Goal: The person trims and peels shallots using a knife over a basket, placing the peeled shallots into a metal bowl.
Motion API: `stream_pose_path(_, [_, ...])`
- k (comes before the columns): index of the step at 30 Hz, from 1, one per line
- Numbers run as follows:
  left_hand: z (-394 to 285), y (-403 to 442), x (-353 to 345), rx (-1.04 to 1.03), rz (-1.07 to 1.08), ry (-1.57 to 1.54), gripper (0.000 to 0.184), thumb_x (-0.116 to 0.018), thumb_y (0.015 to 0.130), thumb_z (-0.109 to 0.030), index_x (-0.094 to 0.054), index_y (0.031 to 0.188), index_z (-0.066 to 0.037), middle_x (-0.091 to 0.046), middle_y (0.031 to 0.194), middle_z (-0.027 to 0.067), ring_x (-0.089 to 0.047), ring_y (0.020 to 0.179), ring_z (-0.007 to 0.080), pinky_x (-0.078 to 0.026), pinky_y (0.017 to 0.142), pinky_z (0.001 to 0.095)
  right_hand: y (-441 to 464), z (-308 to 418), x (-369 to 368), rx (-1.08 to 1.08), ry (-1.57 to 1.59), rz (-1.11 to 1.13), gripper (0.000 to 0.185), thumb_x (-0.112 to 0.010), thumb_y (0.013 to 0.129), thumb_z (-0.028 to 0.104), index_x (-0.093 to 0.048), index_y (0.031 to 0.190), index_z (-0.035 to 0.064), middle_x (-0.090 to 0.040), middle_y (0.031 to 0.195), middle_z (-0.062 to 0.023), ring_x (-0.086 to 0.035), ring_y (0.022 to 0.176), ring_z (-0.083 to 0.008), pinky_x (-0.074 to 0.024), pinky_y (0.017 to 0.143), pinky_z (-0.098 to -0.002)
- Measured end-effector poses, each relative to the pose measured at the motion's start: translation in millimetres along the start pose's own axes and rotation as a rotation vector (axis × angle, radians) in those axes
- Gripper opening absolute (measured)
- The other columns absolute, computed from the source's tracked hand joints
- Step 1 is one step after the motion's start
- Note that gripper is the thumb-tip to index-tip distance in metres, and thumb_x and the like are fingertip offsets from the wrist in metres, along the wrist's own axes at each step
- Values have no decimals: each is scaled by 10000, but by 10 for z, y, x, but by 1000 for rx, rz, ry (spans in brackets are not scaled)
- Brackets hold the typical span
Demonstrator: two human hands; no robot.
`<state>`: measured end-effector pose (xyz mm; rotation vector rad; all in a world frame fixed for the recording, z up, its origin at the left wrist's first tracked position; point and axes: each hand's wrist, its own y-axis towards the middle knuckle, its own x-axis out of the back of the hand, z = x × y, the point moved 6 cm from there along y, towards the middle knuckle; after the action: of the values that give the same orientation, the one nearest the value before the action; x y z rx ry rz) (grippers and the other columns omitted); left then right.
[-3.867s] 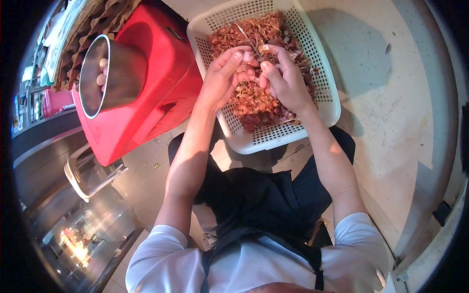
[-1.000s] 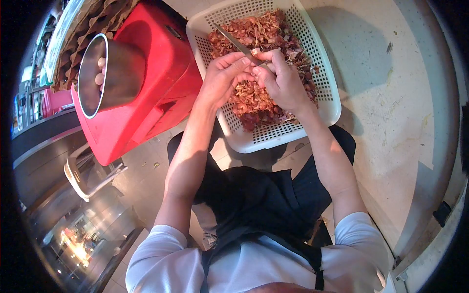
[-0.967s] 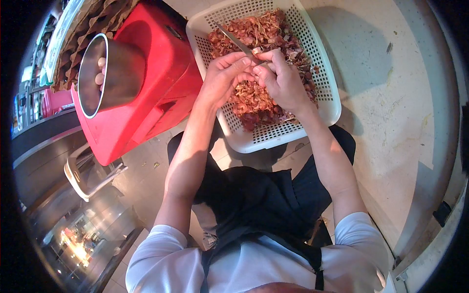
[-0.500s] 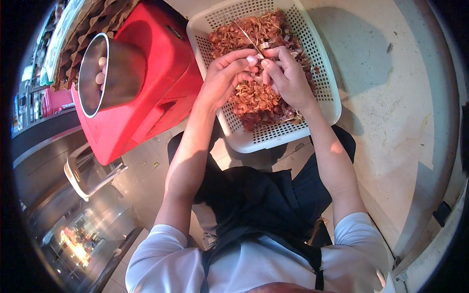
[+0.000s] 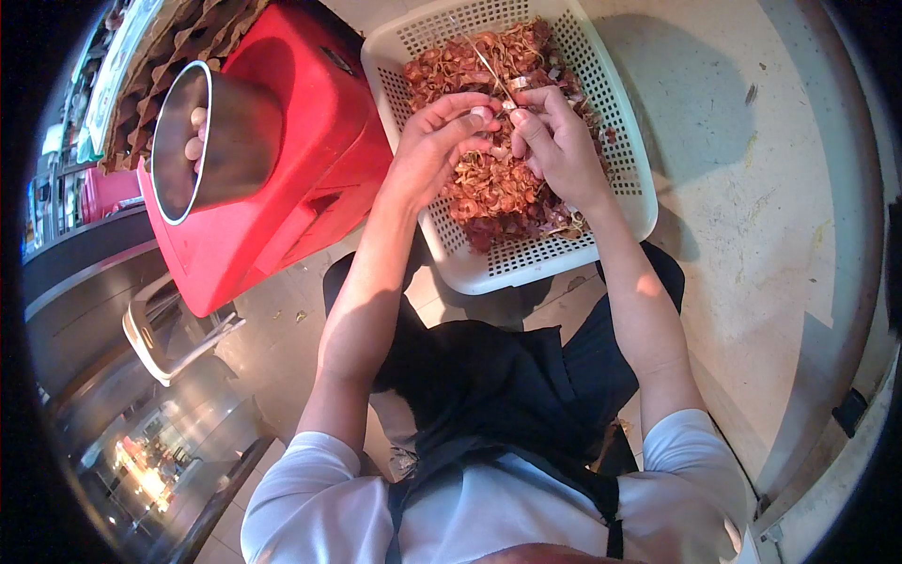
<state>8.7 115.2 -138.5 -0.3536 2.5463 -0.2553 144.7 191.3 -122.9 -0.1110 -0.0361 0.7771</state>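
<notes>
Over the plastic basket [image 5: 631, 160], my left hand [image 5: 427, 150] pinches a small pinkish shallot [image 5: 482, 114] between thumb and fingers. Close beside it, my right hand [image 5: 561, 150] is closed on a small knife [image 5: 491, 70], its thin blade pointing up and away to the left. The knife's handle is mostly hidden by my fingers. Beneath both hands, the white perforated basket holds a heap of reddish-brown shallot skins and trimmings [image 5: 493, 193]. A small gap separates the shallot from the knife hand.
On the left, a metal pot [image 5: 240, 141] with several pale pink bulbs [image 5: 194, 149] inside rests tilted in view on a red plastic stool or box [image 5: 319, 141]. Cardboard egg trays [image 5: 178, 66] stand behind it. A pale wall or panel [image 5: 742, 235] lies to the right.
My right hand has shifted slightly right, away from the shallot, and the knife has moved with it. My left hand stays nearly in place.
</notes>
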Motion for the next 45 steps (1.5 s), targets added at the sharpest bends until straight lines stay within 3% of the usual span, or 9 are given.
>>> stream_pose_path(12, [39,31,69,-24,-19,-75,223,-608,922,-61,-593,1129,22,-669,985,106,-656,880,168,-552,761,293,-64,48,-206,140,-88,62,292,-530,962,119,-442,1228,36,-594,638,-38,-571,571,-98,-456,519,-264])
stream_pose_path(24, [-8,13,33,-19,15,-54,247,-557,945,-57,-569,1173,36,-660,1034,120,-657,930,185,-568,768,270,-24,23,-103,118,-15,41,238,-539,972,130,-477,1154,-10,-610,827,-82,-577,637,-101,-477,561,-254])
stream_pose_path(45, [33,19,95,-17,-8,-49,268,-572,930,-52,-551,1181,41,-641,1064,121,-638,926,169,-545,787,271,-57,55,-124,81,6,131,304,-535,966,140,-449,1217,-9,-599,760,-58,-588,631,-103,-469,566,-252])
